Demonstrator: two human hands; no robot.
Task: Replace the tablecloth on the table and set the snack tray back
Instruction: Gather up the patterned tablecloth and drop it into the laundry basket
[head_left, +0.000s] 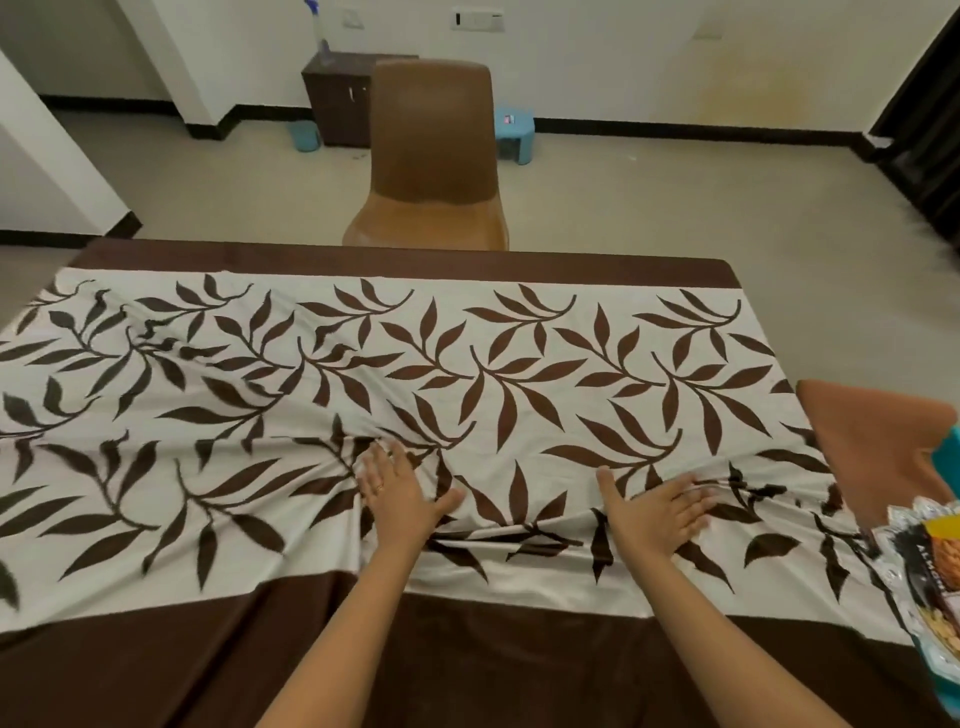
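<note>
A cream tablecloth (467, 374) with brown leaf print and dark brown borders covers the table. Both my hands lie flat on it near the front. My left hand (400, 491) presses the cloth with straight fingers, and wrinkles bunch up ahead of it. My right hand (657, 512) presses flat too, fingers pointing right, with folds gathered beside it. At the right edge, snack packets (930, 577) and a teal tray corner (946, 457) show, partly cut off by the frame.
A brown plastic chair (434, 156) stands at the table's far side. A second brown chair (872, 441) at the right holds the snack things. A dark cabinet (337, 98) and a blue stool (514, 132) stand by the far wall.
</note>
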